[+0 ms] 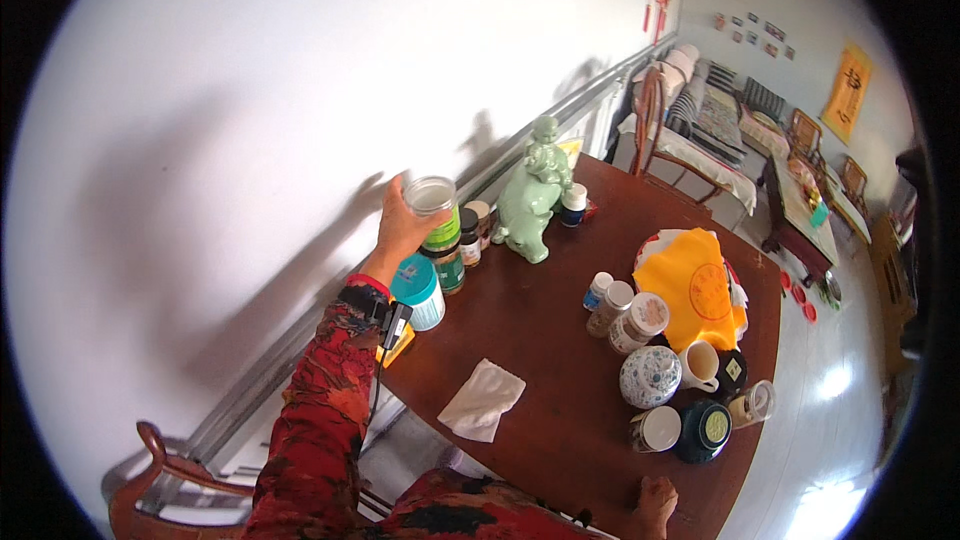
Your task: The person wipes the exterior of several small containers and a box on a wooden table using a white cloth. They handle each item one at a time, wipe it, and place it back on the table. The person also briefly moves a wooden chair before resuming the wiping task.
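Observation:
My left hand (409, 225) grips a clear-lidded jar with a green label (441, 229) near the wall, over a dark-lidded jar with a green label (450, 272). Just below my wrist stands a white tub with a teal lid (418, 292). A black-lidded bottle (469, 238) and a pale-lidded jar (480, 219) are to its right, beside a green ceramic figurine of a rider on an ox (529, 199). My right hand (657, 504) rests, loosely curled, at the near table edge, below a white-lidded jar (656, 429); whether it holds anything is hidden.
A white cloth (482, 400) lies on the brown wooden table (540, 330). On the right stand a blue-and-white ceramic jar (650, 376), a mug (699, 365), a dark round jar (703, 431), several lidded jars and an orange cloth (686, 289). Wooden chairs (176, 491) flank the table.

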Demonstrator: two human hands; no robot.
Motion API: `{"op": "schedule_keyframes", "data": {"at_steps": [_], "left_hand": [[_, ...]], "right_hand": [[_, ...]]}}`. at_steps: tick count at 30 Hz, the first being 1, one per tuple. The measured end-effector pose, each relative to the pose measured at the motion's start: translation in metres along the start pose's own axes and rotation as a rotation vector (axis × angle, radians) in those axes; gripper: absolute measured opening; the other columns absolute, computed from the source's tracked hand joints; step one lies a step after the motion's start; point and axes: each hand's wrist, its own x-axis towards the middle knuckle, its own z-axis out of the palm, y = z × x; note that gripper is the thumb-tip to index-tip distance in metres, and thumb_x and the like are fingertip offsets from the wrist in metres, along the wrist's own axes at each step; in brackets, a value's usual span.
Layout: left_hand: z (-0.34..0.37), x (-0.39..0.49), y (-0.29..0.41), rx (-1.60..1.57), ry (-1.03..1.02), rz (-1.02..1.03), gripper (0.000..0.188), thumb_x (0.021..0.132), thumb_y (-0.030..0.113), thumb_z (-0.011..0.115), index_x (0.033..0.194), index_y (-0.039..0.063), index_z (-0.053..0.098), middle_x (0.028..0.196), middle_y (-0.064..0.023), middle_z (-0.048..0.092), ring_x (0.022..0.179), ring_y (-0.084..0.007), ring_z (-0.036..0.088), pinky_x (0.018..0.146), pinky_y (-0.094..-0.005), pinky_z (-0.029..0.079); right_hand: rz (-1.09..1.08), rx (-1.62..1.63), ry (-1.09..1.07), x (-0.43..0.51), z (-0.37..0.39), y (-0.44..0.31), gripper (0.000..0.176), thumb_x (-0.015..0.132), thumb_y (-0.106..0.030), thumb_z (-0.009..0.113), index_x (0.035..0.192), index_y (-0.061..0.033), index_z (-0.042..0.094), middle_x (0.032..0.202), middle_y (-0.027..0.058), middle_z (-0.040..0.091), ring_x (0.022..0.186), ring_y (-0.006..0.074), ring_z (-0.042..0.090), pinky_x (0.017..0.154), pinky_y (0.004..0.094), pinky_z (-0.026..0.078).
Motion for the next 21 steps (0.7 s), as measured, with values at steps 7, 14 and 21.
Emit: {"op": "schedule_keyframes", "data": {"at_steps": [7,14,21], "left_hand": [[0.014,0.012,-0.017,0.007,-0.051,0.020,0.107,0.068,0.042,0.090,0.145,-0.008,0.035,0.141,-0.0269,0.050,0.133,-0.0374,0.051,0.111,-0.0433,0.042],[-0.018,-0.003,0.032,-0.392,-0.272,-0.005,0.096,0.070,0.040,0.089,0.142,0.000,0.039,0.135,-0.0181,0.056,0.124,-0.0258,0.057,0.105,-0.0377,0.047],[0.042,-0.163,0.068,-0.287,-0.713,0.419,0.101,0.067,0.029,0.092,0.147,0.005,0.035,0.138,-0.0160,0.051,0.130,-0.0290,0.052,0.110,-0.0409,0.043]], "right_hand": [[0.173,0.039,0.006,-0.008,-0.007,-0.018,0.032,0.084,-0.023,0.074,0.071,0.0010,0.058,0.068,0.0221,0.062,0.064,0.0415,0.063,0.056,0.0495,0.047],[0.077,0.056,-0.022,-0.006,-0.023,-0.057,0.029,0.086,-0.026,0.076,0.075,-0.0041,0.059,0.072,0.0176,0.065,0.071,0.0400,0.066,0.061,0.0477,0.051],[-0.073,0.539,-0.323,0.005,-0.024,-0.199,0.065,0.078,-0.026,0.086,0.132,-0.0055,0.056,0.116,0.0126,0.066,0.102,0.0251,0.066,0.085,0.0399,0.055]]}}
